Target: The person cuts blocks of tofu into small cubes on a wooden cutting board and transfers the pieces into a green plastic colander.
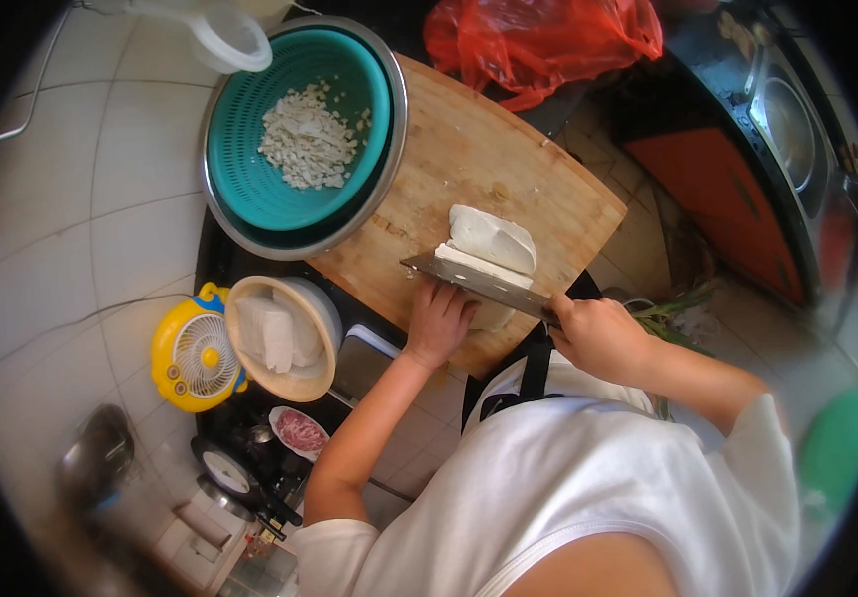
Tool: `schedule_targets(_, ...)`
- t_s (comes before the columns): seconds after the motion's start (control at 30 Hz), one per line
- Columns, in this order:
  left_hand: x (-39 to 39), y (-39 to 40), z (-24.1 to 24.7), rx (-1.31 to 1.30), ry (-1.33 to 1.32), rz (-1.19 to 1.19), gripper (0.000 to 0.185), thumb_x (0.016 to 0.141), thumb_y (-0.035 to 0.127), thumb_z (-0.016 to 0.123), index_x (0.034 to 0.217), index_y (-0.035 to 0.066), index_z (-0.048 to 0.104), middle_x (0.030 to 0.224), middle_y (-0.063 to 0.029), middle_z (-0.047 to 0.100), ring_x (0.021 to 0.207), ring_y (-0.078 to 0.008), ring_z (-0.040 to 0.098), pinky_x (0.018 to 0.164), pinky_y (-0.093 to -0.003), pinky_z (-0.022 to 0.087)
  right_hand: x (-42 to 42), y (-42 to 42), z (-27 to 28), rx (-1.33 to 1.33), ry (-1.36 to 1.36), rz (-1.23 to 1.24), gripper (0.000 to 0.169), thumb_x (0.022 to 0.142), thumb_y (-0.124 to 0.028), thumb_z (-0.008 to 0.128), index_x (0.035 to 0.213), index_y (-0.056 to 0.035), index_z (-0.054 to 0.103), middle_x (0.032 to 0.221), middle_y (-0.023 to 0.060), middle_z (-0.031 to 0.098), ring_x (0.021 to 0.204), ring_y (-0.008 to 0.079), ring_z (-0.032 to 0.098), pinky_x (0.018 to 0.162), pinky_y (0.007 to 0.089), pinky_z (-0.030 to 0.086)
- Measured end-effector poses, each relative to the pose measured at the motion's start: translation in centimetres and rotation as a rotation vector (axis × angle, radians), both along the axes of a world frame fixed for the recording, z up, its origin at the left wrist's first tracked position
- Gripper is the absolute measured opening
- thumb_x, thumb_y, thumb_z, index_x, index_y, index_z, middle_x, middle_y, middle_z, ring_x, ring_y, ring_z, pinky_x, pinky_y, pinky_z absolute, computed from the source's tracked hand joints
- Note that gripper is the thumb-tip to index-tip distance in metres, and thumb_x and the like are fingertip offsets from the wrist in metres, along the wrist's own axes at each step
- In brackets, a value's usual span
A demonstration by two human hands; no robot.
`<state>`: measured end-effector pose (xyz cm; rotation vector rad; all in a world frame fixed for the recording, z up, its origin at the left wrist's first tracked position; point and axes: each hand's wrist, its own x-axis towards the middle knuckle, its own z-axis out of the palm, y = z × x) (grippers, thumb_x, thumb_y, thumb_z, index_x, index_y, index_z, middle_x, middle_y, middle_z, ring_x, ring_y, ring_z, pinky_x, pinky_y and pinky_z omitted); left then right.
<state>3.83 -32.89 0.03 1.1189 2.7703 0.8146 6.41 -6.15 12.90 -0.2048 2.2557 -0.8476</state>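
Note:
A white block of tofu [492,239] lies on a wooden cutting board [504,157], with a narrow slice standing apart along its near side. Across it runs the dark blade of a cleaver [474,282], tilted and specked with white bits. My right hand [597,336] grips the cleaver's handle. On the blade's near side, my left hand [440,317] holds the near part of the block, its bent fingertips close against the blade. Some of that near part is hidden under the blade and hand.
A teal colander [239,157] of small white pieces [309,138] sits in a metal basin at the board's left. Below it are a bowl [333,336] with white blocks, a yellow fan [209,358] and a dish of raw meat [300,431]. A red plastic bag [541,37] lies beyond the board.

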Motion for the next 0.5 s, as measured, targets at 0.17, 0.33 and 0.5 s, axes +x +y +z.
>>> schedule_targets(0.17,-0.4,0.2,0.7,0.001,-0.013,0.001,0.031,0.076,0.014,0.073,0.104,0.005,0.063,0.113,-0.0104,0.058,0.106,-0.0346,0.051,0.09,-0.0453,0.044,-0.4,-1.4,-2.0,0.052,-0.053,-0.057,0.023,0.087,-0.016,0.06,0.102,0.0017,0.054,0.071,0.0216,0.064,0.069,0.0403,0.064,0.066,0.0493,0.052)
schedule_targets(0.33,-1.7,0.7,2.8,-0.047,-0.031,-0.096,0.029,0.079,0.014,0.07,0.106,0.005,0.064,0.109,-0.0077,0.06,0.104,-0.0304,0.054,0.088,-0.0431,0.044,0.6,-1.3,-5.1,0.069,-0.027,-0.08,0.024,0.086,-0.016,0.06,0.102,0.0,0.056,0.071,0.0215,0.064,0.069,0.0394,0.065,0.065,0.0487,0.052)
schedule_targets(0.5,-5.1,3.4,7.3,-0.042,-0.139,-0.105,0.019,0.08,0.014,0.069,0.098,0.007,0.065,0.103,-0.0065,0.063,0.098,-0.0278,0.056,0.085,-0.0401,0.042,2.2,-0.6,-8.2,-0.006,0.048,-0.11,0.027,0.085,-0.018,0.061,0.102,0.0008,0.052,0.072,0.0214,0.065,0.069,0.0395,0.066,0.065,0.0479,0.053)
